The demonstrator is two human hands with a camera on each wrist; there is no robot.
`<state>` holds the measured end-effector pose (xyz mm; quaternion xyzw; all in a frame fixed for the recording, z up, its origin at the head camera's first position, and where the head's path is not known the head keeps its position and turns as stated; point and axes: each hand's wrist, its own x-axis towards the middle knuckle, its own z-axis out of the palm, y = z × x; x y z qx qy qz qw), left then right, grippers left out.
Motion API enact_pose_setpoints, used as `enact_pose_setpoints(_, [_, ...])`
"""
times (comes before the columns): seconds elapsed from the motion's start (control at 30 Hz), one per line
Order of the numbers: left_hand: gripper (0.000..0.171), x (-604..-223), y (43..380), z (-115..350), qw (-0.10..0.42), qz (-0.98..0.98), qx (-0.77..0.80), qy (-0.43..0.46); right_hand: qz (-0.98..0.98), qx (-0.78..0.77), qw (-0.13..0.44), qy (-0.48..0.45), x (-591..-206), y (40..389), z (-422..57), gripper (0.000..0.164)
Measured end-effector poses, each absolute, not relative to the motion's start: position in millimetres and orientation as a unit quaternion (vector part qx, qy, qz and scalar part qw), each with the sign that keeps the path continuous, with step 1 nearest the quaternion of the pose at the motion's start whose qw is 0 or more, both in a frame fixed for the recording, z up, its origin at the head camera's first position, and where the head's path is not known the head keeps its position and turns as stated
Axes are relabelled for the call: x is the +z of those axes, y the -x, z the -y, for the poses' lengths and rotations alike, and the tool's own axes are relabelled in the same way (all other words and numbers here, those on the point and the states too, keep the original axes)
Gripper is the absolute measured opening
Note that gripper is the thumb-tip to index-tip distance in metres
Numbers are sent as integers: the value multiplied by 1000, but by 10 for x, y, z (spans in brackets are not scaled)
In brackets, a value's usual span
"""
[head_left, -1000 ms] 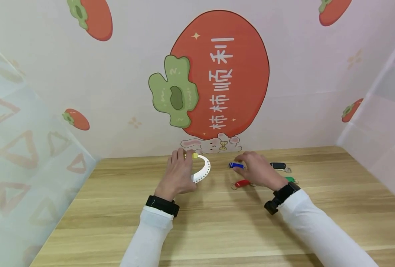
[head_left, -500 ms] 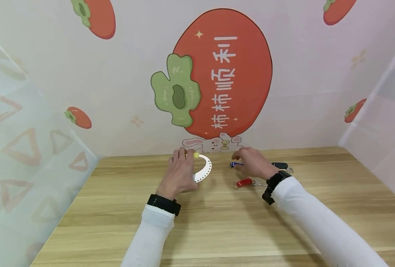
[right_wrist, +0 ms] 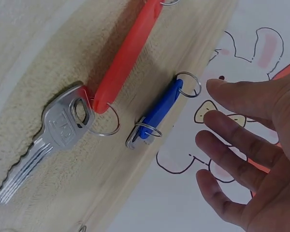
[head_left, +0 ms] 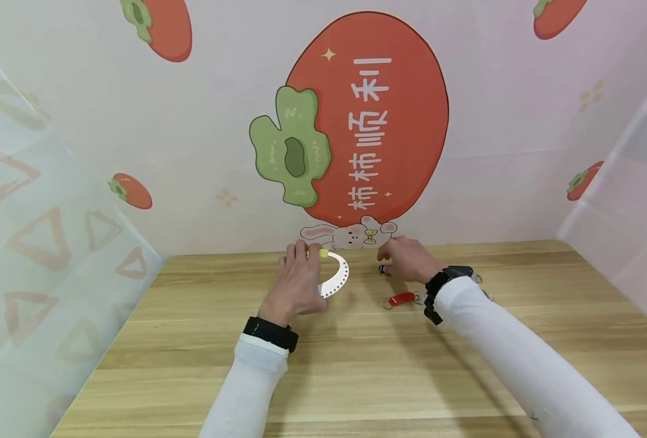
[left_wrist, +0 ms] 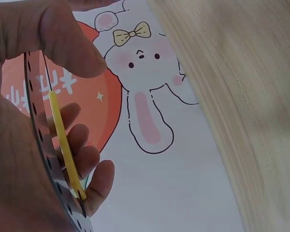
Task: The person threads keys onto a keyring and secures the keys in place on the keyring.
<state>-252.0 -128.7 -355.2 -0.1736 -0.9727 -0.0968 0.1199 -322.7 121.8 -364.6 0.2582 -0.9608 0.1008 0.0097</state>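
Observation:
My left hand (head_left: 293, 283) holds a white crescent-shaped loop (head_left: 337, 283) with a row of small holes, upright at the back of the table. A yellow sleeve (left_wrist: 65, 145) sits on its thin side, against the fingers in the left wrist view. My right hand (head_left: 408, 260) hovers over a blue key tag (right_wrist: 159, 111), fingers loosely extended and holding nothing. A gap separates fingers and tag in the right wrist view. Nearer me lies a red key tag (head_left: 402, 298), with a silver key (right_wrist: 63, 121) on its ring.
A dark key tag (head_left: 462, 269) lies right of my right wrist, partly covered by the sleeve. The patterned back wall (head_left: 219, 231) rises directly behind the wooden table (head_left: 329, 377), close to both hands.
My right hand has shifted slightly left and toward the wall, and its fingers have moved off the blue tag. The right sleeve now hides the green tag. My left hand keeps its hold.

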Motion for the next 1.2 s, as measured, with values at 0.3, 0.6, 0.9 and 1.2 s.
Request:
enact_pose_setpoints(0.3, [84, -3544, 2508, 1287, 119, 973, -96, 173, 964, 68, -3, -256, -3667, 3262, -1144, 18])
enact_pose_setpoints(0.6, [86, -3551, 2503, 1274, 116, 973, -102, 173, 964, 38, 13, -262, -3747, 3283, -1118, 16])
enact_pose_setpoints(0.9, [85, -3557, 2510, 1262, 117, 974, -95, 172, 962, 4, 35, -269, -3820, 3315, -1075, 9])
enact_pose_setpoints(1.2, [85, -3548, 2504, 1262, 118, 973, -95, 171, 959, -8, 65, -276, -3816, 3281, -1046, 8])
